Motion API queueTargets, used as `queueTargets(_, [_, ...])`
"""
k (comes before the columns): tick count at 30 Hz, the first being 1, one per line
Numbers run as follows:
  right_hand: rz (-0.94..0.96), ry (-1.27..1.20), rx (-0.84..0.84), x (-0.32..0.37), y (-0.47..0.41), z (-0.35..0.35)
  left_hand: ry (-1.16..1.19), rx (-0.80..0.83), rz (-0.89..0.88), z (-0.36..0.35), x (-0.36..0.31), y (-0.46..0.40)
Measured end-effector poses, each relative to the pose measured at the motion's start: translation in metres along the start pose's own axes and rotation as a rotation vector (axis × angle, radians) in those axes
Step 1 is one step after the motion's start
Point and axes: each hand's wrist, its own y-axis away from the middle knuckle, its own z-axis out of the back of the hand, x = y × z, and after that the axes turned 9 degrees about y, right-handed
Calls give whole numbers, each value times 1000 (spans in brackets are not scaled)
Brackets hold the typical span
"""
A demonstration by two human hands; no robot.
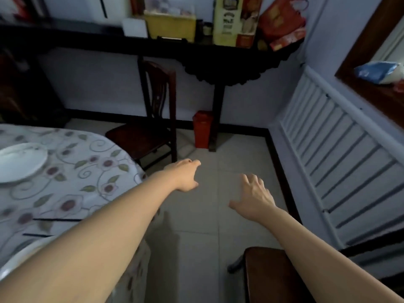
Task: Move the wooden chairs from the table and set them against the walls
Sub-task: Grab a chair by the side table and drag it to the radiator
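Note:
A dark wooden chair (153, 119) stands at the far edge of the round table (72, 171), which wears a floral cloth. Its seat faces the table and its tall back is to the right. My left hand (185, 174) reaches out over the floor just short of the chair's near leg, holding nothing, fingers loosely curled. My right hand (253, 196) hovers lower right with fingers spread and nothing in it. A second wooden chair's seat (269, 274) shows at the bottom right, under my right forearm.
A white plate (21, 161) and dark chopsticks (56, 219) lie on the table. A dark console shelf (196, 49) with boxes runs along the back wall; a red bin (202, 127) stands by its leg. A white slatted radiator cover (341, 149) lines the right wall. Tiled floor (196, 237) lies between.

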Motion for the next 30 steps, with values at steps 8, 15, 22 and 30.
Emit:
queueTargets(8, [188,-5,10,74,-78,10,105,-81,199,34,78,4])
queueTargets(15, [310,-36,-5,104,-184,25,76,-157,269,83,106,-64])
queueTargets(22, [384,-11,-37,116,-314,65,67,-226,290,142,118,-170])
queueTargets(30, [432,-24,-18,149,-427,96,46,-241,322,188,160,-265])
